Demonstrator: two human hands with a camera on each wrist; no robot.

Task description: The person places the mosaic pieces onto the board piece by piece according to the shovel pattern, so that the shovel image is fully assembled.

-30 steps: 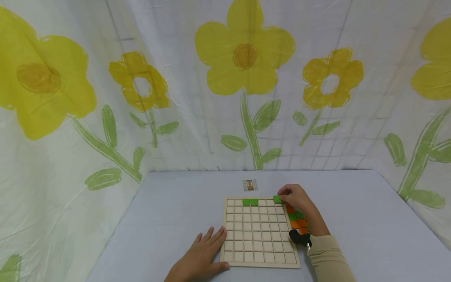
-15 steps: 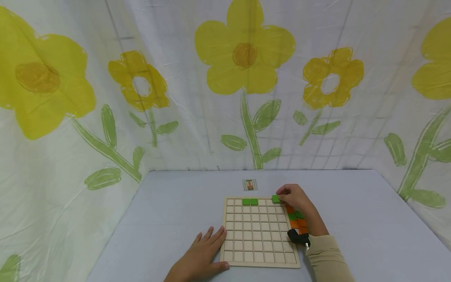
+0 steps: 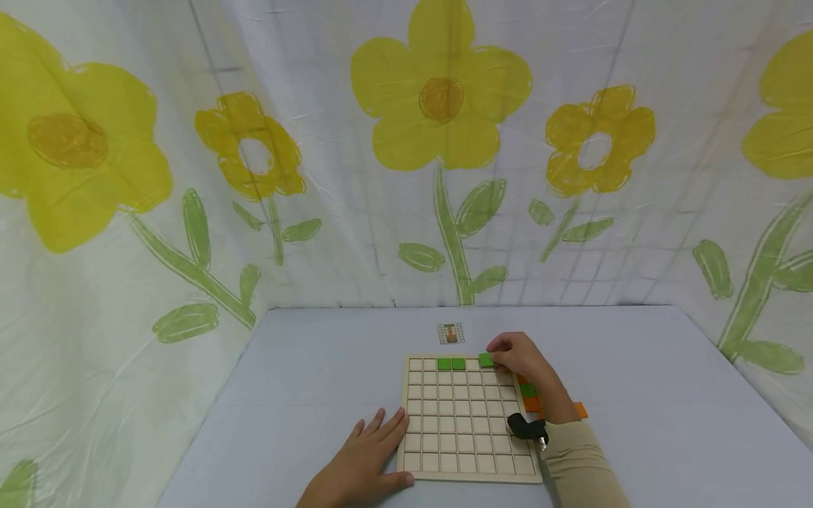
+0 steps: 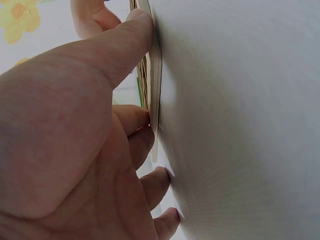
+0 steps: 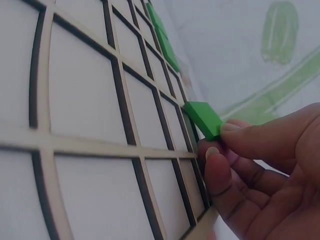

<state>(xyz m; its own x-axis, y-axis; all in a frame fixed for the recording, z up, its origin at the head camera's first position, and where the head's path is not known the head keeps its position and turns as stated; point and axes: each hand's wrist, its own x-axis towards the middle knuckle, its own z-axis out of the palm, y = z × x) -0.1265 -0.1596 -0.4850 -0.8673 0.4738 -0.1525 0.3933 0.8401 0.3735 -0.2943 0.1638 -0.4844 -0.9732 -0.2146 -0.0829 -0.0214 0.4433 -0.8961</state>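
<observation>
A wooden grid board [image 3: 466, 476] with square cells lies on the table. In its far row sit two green square tiles [image 3: 451, 364] side by side. My right hand [image 3: 517, 355] pinches another green tile [image 3: 485, 360] between thumb and fingers at the far row, to the right of those two. The right wrist view shows this held green tile [image 5: 205, 120] tilted, one edge over a cell at the board's edge. My left hand [image 3: 365, 458] rests at the board's near left side, fingers spread, with thumb [image 4: 132, 37] and fingertips against its edge in the left wrist view.
Green and orange tiles [image 3: 528, 390] lie right of the board, partly hidden under my right forearm; one orange tile [image 3: 581, 410] shows beyond it. A small picture card [image 3: 451, 333] with a grid pattern lies behind the board. A flower-printed curtain [image 3: 343, 212] hangs behind the table.
My right hand has moved left along the far row with the green tile. An orange tile now shows right of the forearm. The left hand stays put.
</observation>
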